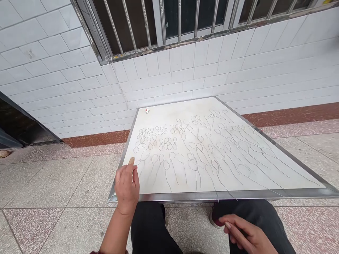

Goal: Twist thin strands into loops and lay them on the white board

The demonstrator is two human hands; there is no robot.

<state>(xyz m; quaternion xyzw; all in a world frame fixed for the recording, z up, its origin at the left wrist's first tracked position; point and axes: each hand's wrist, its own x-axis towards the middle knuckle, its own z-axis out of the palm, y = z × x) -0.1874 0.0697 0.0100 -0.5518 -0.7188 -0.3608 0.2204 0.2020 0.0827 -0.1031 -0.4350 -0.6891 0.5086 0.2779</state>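
My left hand point(127, 181) is over the front left corner of a white-topped table point(169, 106). Its index finger stretches forward and the thumb stands a little apart; the other fingers curl. Just beyond the fingertip is a thin wire loop point(136, 149), one of several near the left side. Above my right thigh, in front of the table edge, my right hand point(245, 233) has thumb and index pressed together. Whatever it may hold is too small to make out. Many looped wires with long tails point(217, 169) spread over the middle and right of the tabletop.
A metal rim point(238, 194) frames the table, and a few wire tails cross its front. A small white and red item point(147, 111) lies at the far left corner. Behind stands a white tiled wall point(185, 76) with a barred window point(180, 21).
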